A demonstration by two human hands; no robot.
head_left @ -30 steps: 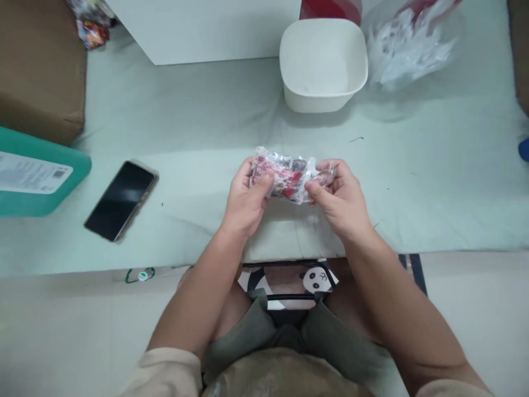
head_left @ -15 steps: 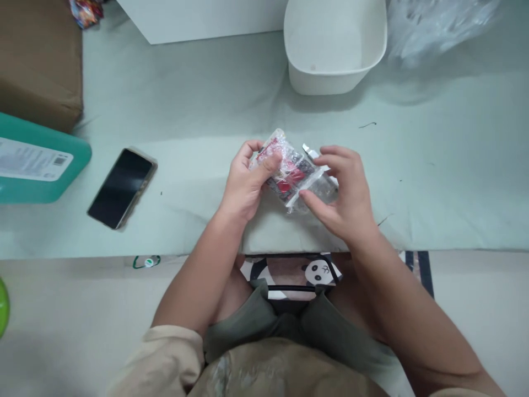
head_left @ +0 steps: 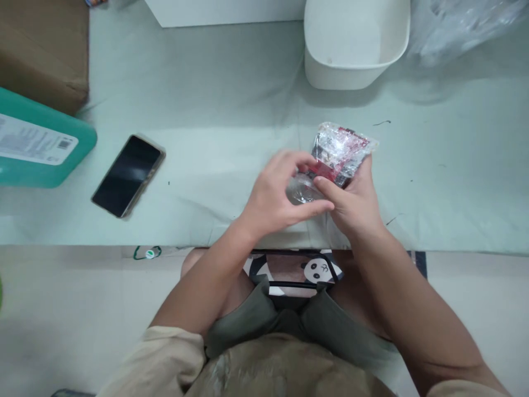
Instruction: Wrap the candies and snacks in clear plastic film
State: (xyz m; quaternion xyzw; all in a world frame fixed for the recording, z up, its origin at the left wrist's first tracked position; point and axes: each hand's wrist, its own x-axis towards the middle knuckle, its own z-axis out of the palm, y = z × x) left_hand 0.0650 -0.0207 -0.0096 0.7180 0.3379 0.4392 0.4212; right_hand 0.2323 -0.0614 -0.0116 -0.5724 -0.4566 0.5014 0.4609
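Observation:
A clear plastic packet (head_left: 344, 148) with red and dark printed contents is tilted above the table, near its front edge. My right hand (head_left: 357, 201) grips it from the lower right, with the thumb across its near side. At the packet's left end, my left hand (head_left: 276, 190) is curved with thumb and fingers apart. Its fingertips reach the packet's edge; whether they press on it I cannot tell. A loose transparent flap (head_left: 303, 190) of the packet hangs between the two hands.
A white bin (head_left: 351, 77) stands at the back, beside a white box (head_left: 231, 12) and crumpled clear plastic (head_left: 463, 27). On the left are a phone (head_left: 128, 175), a teal container (head_left: 41, 173) and a brown cardboard box (head_left: 45, 55). The table's front edge lies close below my hands.
The packet has moved right and turned round. My right hand now carries it, where my left hand held it before. My left hand has moved right to its flap end.

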